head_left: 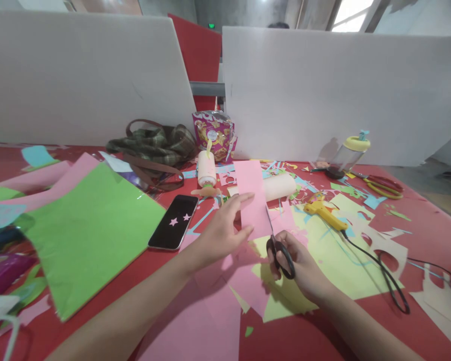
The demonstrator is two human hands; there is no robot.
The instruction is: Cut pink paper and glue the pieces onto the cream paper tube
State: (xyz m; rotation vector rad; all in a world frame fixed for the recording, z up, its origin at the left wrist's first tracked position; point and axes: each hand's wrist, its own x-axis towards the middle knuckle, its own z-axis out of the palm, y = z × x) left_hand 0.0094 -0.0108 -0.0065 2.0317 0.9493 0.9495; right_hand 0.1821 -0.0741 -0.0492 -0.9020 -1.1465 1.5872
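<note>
A strip of pink paper [251, 193] is held up over the table by my left hand [235, 218], its fingers and thumb closed on the strip's left side. My right hand [298, 263] grips a pair of scissors [281, 258] by the black handles. The blades run up along the paper's right edge; whether they are cutting into it I cannot tell. Behind the strip lies a cream cardboard tube [280, 186], partly hidden. More pink sheets [210, 316] and yellow paper [342, 265] spread out under my hands.
Left of my hands, a phone [175, 220] bears two pink stars, beside green sheets [93, 235]. A corded yellow glue gun [326, 213] rests on the right. Farther back stand a snack bag [215, 135], a plaid bag [154, 143] and a clear yellow-topped cylinder [348, 158]. Red-handled pliers [383, 184] lie far right.
</note>
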